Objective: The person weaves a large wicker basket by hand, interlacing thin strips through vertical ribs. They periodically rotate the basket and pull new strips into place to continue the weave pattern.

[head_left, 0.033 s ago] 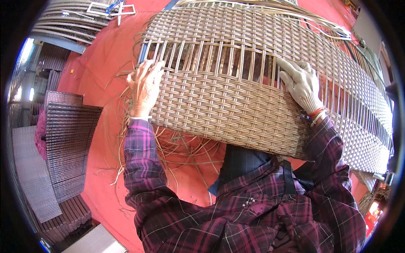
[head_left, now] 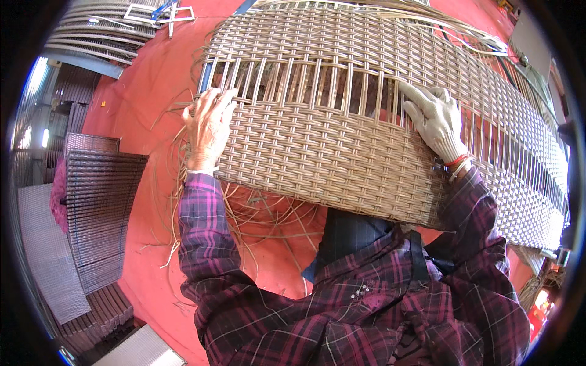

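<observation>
A brown wicker panel [head_left: 317, 143] slants across in front of me, its near edge above my lap. A long gap in the weave shows bare upright strands [head_left: 293, 82], with woven bands on both sides. My bare left hand [head_left: 209, 125] grips the panel's left edge beside the gap, fingers bent over the rim and their tips partly hidden. My right hand [head_left: 436, 119], in a pale knit glove, is on the panel at the gap. Its index finger and thumb reach around the upright strands, the other fingers curled; whether a loose strand is between them is hidden.
Loose cane strands [head_left: 262, 213] trail over the red floor [head_left: 152, 213] below the panel's left end. Dark woven panels [head_left: 101, 213] stack at the left. A long strand bundle [head_left: 452, 30] lies along the far side. A white frame [head_left: 174, 12] sits at the upper left.
Almost nothing differs. Both hands keep their places on the panel, and the left fingers have shifted only very slightly.
</observation>
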Tool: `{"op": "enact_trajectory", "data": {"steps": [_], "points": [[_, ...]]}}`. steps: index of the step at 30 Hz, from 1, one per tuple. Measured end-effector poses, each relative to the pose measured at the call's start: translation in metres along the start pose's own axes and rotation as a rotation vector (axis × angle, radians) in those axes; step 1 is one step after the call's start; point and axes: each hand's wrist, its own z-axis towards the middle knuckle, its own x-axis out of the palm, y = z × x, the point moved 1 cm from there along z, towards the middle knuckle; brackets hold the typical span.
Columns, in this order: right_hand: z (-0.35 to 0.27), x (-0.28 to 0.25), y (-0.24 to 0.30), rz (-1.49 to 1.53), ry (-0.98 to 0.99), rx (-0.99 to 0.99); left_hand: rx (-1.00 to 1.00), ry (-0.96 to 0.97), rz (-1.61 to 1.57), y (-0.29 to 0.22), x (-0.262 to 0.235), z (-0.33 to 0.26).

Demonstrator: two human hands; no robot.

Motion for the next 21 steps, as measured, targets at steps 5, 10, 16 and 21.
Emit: {"op": "enact_trajectory", "data": {"steps": [5,10,16,21], "points": [[0.000,0.002,-0.001,0.014,-0.104,-0.074,-0.032,-0.011,-0.020,-0.008,-0.005,-0.023],[0.001,0.002,-0.009,0.198,-0.055,-0.057,0.055,-0.031,-0.085,-0.010,-0.009,-0.017],[-0.023,-0.023,-0.001,0.208,-0.061,-0.235,-0.023,0.114,0.003,-0.053,-0.016,-0.004],[-0.108,-0.060,-0.039,0.102,-0.215,-0.075,0.151,0.131,-0.316,-0.154,0.000,-0.002]]}}
